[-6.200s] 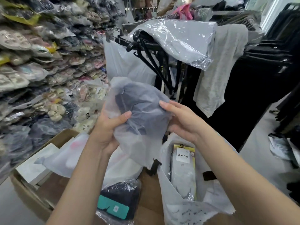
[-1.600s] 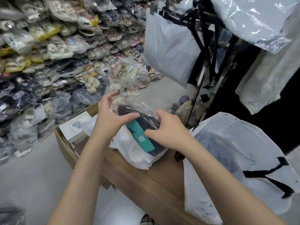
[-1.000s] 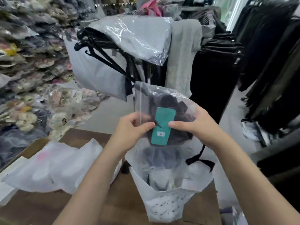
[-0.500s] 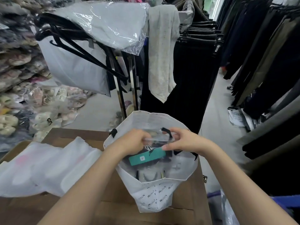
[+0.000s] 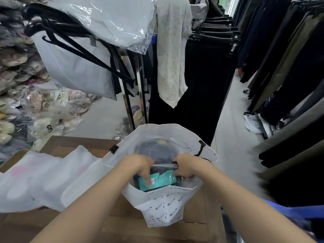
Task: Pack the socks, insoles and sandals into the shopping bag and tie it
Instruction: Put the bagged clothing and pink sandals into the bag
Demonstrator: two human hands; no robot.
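Since the frame half a second earlier, the sock pack (image 5: 163,182) had sunk lower into the shopping bag (image 5: 163,206), and both hands had followed it down past the rim. The bag stood open at the lower centre of the frame on the wooden table (image 5: 73,142). The pack lay against the bag's near wall, in front of a dark item in a frosted pouch (image 5: 154,151).

The left hand (image 5: 138,163) curled over the pack's top edge with one finger pressed on the teal label. The right hand (image 5: 188,165) pinched the clear wrapper at the pack's right end.

The pack looked light and soft, and its glossy film was probably slippery, so the folded top edge seemed the surest place to hold. The bag's thin walls looked floppy and would likely collapse without support. Its black handles (image 5: 201,148), at the right of the rim, seemed the natural place to gather it for tying. More pale pouches (image 5: 45,179) lay at the left of the frame, their contents unclear.
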